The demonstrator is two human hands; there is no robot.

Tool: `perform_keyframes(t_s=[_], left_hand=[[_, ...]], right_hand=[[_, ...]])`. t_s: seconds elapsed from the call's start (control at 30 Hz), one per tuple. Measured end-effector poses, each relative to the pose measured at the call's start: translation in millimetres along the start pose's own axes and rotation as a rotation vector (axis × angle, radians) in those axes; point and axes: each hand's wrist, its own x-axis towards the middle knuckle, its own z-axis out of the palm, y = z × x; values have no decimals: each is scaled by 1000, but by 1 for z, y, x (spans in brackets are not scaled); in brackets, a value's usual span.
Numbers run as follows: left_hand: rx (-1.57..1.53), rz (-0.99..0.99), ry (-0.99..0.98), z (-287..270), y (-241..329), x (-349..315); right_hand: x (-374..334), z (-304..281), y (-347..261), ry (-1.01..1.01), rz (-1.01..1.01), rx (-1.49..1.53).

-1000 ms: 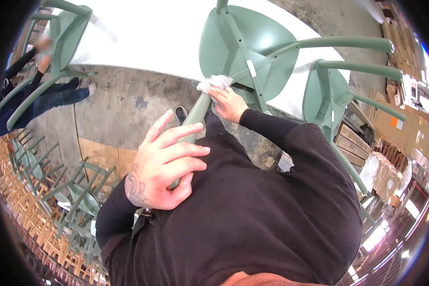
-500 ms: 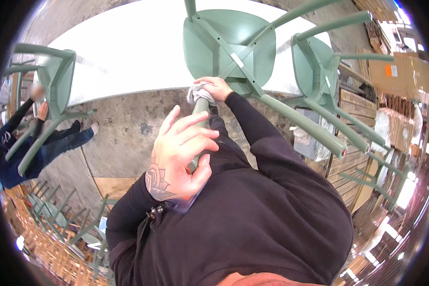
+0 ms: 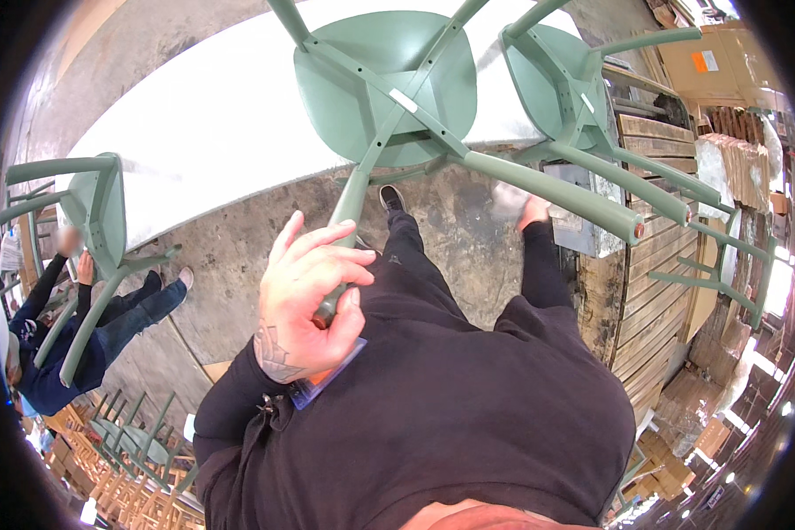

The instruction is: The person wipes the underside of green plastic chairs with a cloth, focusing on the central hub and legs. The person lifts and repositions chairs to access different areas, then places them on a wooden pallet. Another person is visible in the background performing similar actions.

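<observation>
A green chair [image 3: 389,84] lies upside down on the white tabletop, its underside and crossed rails facing up. My left hand [image 3: 305,296] is closed round the end of one chair leg [image 3: 351,196] that points toward me, thumb on one side and fingers on the other. Well off to the right and low, away from the chair, is my right hand [image 3: 533,211] with a whitish cloth [image 3: 509,201] in it; both are blurred. They are beside a grey box-like container [image 3: 583,208]. Another leg [image 3: 556,193] of this chair slants between the container and me.
More upturned green chairs sit at the table's right [image 3: 561,79] and left [image 3: 97,208]. A co-worker [image 3: 53,353] has hands at the left chair. Wooden pallets [image 3: 649,265] and a cardboard box [image 3: 711,66] are on the right. Several chairs [image 3: 137,437] stand lower left.
My right hand has left the chair leg with the cloth and moved right, toward the grey container. My left hand still grips the leg's end. The view has shifted somewhat.
</observation>
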Motion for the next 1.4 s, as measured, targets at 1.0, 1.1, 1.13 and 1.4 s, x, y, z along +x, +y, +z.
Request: perform_keyframes(t_s=[1.0,1.1,1.13,1.4], left_hand=[[6,-451,198,13,28,8],[29,-464,239,13,30,9],[15,-459,254,13,30,10],[-26,-329,176,10,21,4]], right_hand=[[24,208,-79,-1653,-578,-1888],[66,202,-104,-1369,-612,-2135],[79,178,-112,-1279,-801,-2186],[33,32,-7,-833,594,-952]])
